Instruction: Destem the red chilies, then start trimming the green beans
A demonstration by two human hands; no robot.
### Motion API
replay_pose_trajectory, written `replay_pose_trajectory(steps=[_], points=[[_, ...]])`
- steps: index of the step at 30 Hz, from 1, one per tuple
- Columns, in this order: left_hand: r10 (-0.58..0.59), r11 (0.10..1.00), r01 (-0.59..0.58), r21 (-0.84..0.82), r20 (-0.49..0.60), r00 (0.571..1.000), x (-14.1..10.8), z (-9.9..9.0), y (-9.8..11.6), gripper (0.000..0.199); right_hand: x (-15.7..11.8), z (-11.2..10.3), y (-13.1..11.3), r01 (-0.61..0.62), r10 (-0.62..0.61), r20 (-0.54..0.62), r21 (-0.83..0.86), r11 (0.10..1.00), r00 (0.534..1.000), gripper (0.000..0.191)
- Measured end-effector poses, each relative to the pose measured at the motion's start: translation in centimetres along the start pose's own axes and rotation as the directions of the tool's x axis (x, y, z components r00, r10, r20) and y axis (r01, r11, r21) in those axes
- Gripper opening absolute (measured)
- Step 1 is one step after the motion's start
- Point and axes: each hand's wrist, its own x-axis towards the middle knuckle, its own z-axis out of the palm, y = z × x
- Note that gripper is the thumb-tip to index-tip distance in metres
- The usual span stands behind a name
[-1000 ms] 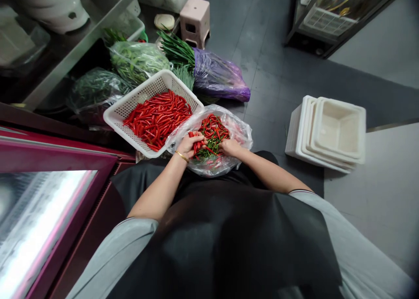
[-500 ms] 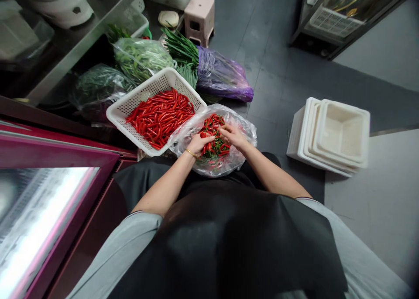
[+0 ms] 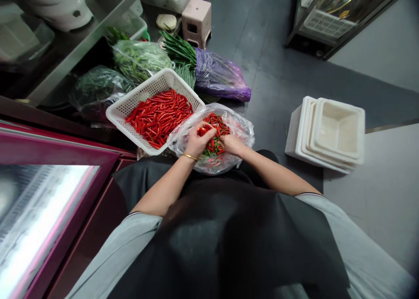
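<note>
A clear plastic bag (image 3: 245,128) lies open between my knees, with red chili peppers (image 3: 220,123) on green stems inside. Over the bag's left side, my left hand (image 3: 198,141), with a gold bracelet at the wrist, is curled around several red chilies. Facing it, my right hand (image 3: 231,144) is closed and low, its fingertips down among the chilies at a pepper by the green stems; they are partly hidden. Left of the bag, and touching it, a white perforated basket (image 3: 122,112) holds a heap of stemless red chilies (image 3: 159,118).
Bagged leafy greens (image 3: 142,61) and green stalks in a purple bag (image 3: 222,75) lie beyond the basket. A pink stool (image 3: 198,17) stands farther back. Nested white tubs (image 3: 340,128) are on the floor at right. A glass-topped red cabinet (image 3: 108,159) borders the left.
My left hand has lifted slightly and curled up around chilies. My right hand has dropped lower into the pile from its raised pinch beside the left. The view has shifted slightly.
</note>
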Motion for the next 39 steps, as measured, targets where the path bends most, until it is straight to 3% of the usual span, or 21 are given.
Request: replay_pose_trajectory(steps=[2,4,7,10,13,15,17,19,21,24,27,29,34,39], points=[[-0.144,0.969,0.148,-0.196,0.035,0.989,0.5,-1.2,0.1,0.019,0.2,1.1,0.3,-0.018,0.018,-0.001,-0.206,0.978,1.000,0.029],[-0.272,0.906,0.286,-0.313,0.087,0.958,1.0,-2.8,-0.3,0.017,0.4,2.3,0.6,-0.003,0.021,0.066,-0.259,0.966,0.998,0.032],[-0.369,0.865,0.394,-0.311,0.138,0.919,1.4,-4.5,-1.5,0.018,1.0,3.0,1.2,0.015,0.011,0.113,-0.227,0.974,0.994,0.024],[-0.425,0.870,0.456,-0.187,0.181,0.887,1.6,-4.5,-2.7,0.029,1.8,1.6,2.0,-0.016,0.018,0.025,-0.087,0.996,1.000,0.024],[-0.401,0.913,0.408,-0.017,0.153,0.903,1.7,-2.8,-3.4,0.031,2.1,-0.5,1.9,-0.060,0.075,-0.040,0.304,0.951,0.996,0.026],[-0.348,0.937,0.340,0.082,0.143,0.926,1.7,-1.6,-3.9,0.023,1.8,-1.4,0.8,-0.031,0.069,-0.070,0.447,0.894,0.995,0.026],[-0.290,0.949,0.265,0.173,0.143,0.946,1.7,-0.6,-4.3,0.013,1.3,-1.6,-0.7,0.027,0.031,-0.161,0.350,0.936,0.987,0.024],[-0.247,0.940,0.207,0.271,0.122,0.961,1.6,-0.4,-4.7,0.015,0.7,-1.3,-2.2,0.072,-0.049,-0.234,0.090,0.993,0.971,0.023],[-0.254,0.918,0.216,0.332,0.074,0.964,1.5,-0.8,-5.0,0.020,0.2,-0.6,-2.8,0.103,-0.131,-0.215,-0.136,0.985,0.968,0.029],[-0.391,0.901,0.374,0.218,0.040,0.919,1.6,-2.4,-5.0,0.018,-0.2,0.9,-2.0,0.102,-0.127,-0.084,-0.251,0.963,0.988,0.035],[-0.499,0.864,0.503,-0.010,0.112,0.859,1.8,-4.1,-4.7,0.029,-0.1,2.1,0.1,0.060,-0.026,0.122,-0.280,0.958,0.992,0.027],[-0.520,0.840,0.534,-0.093,0.141,0.842,1.9,-4.5,-4.5,0.035,0.2,2.2,1.2,0.058,0.003,0.203,-0.294,0.954,0.979,0.025],[-0.540,0.828,0.552,-0.098,0.126,0.832,1.7,-2.8,-5.2,0.034,1.5,0.0,1.4,0.004,0.012,0.083,-0.195,0.981,0.996,0.024],[-0.385,0.903,0.369,-0.222,-0.033,0.922,1.6,-1.4,-5.9,0.030,0.6,-0.2,-1.0,0.011,-0.009,-0.079,0.032,0.999,0.997,0.022]])
